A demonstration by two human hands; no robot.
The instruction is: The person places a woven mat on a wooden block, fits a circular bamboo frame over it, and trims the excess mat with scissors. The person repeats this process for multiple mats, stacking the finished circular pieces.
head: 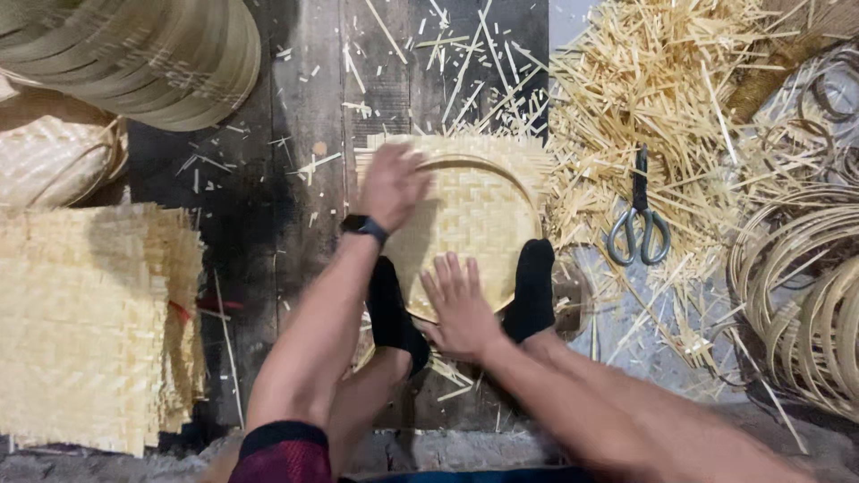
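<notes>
Woven bamboo mat (pixel 474 215) with a bent hoop (pixel 501 174) laid on it is being pressed into a shallow dish, so the step in hand looks like seating the ring into the weave. The left hand (pixel 391 183) lies flat and open on the mat's rim at about ten o'clock, a dark wristwatch (pixel 363 225) on its wrist; the right hand (pixel 461 304) is spread, palm down, at six o'clock on the near edge. The hands are apart, neither clamped on anything. Two feet in black socks (pixel 534 286) pin the mat at seven and four o'clock. The next move probably calls for even downward pressure worked round the rim. Farther out, scissors (pixel 639 224) rest on loose bamboo offcuts (pixel 653 80) at three o'clock, spare hoops (pixel 805 295) beyond them, and a stack of flat mats (pixel 89 322) at nine o'clock.
</notes>
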